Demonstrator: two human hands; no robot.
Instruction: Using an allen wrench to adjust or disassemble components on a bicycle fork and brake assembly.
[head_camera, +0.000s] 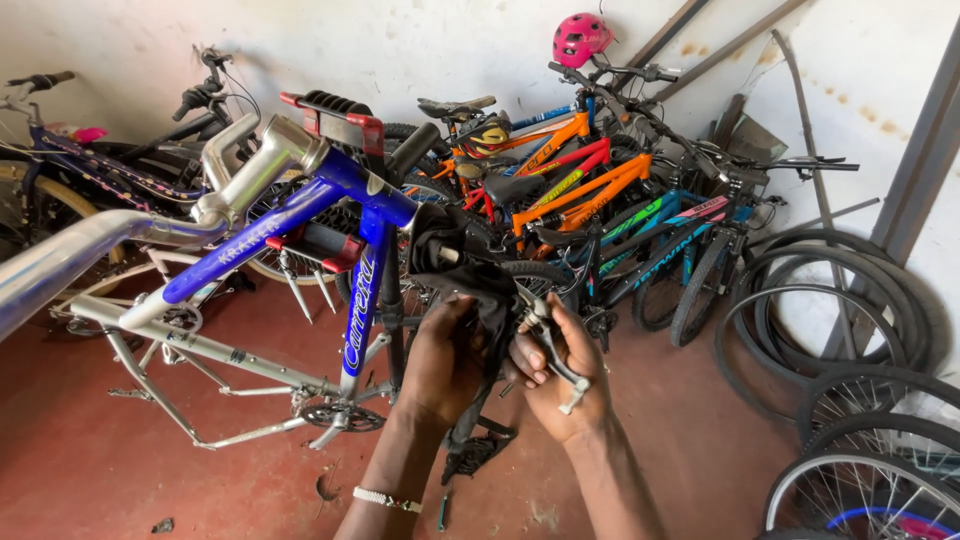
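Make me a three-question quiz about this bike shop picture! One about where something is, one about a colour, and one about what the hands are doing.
1. Where is the helmet?
A. On the floor
B. Up on the handlebars of the parked bikes
C. On the person's head

2. What colour is the bike frame clamped in the repair stand?
A. Blue
B. Green
C. Yellow

3. What is the right hand doing?
A. Resting open on the floor
B. Holding a metal wrench
C. Gripping a tyre

Answers:
1 B, the pink helmet sits atop the parked bikes by the wall.
2 A, its tubes are blue.
3 B, fingers wrap the wrench while the left hand grips a black part.
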